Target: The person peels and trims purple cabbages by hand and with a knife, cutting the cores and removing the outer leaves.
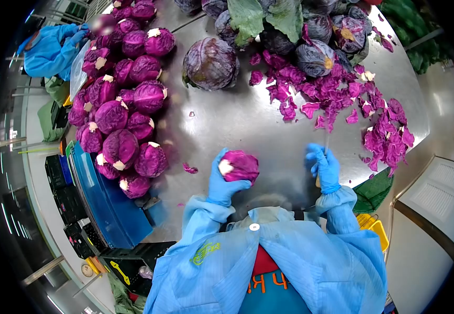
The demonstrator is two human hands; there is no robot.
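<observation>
My left hand [224, 180], in a blue glove, is closed around a trimmed red cabbage [241, 166], its pale cut stem turned to the left. To the right, my gloved right hand [323, 166] is closed round a knife [327, 140]; its thin blade points away from me and is hard to make out, and a bit of the handle shows below the fingers. Both hands are above the metal table [206, 125]. A small purple leaf scrap [189, 168] lies left of the held cabbage.
Trimmed red cabbages [119, 149] are piled along the left side. Untrimmed cabbages [211, 64] with dull outer leaves stand at the back. Peeled purple leaves [331, 91] are strewn at the right. A blue bin [109, 204] and another person [54, 49] are beyond the left edge.
</observation>
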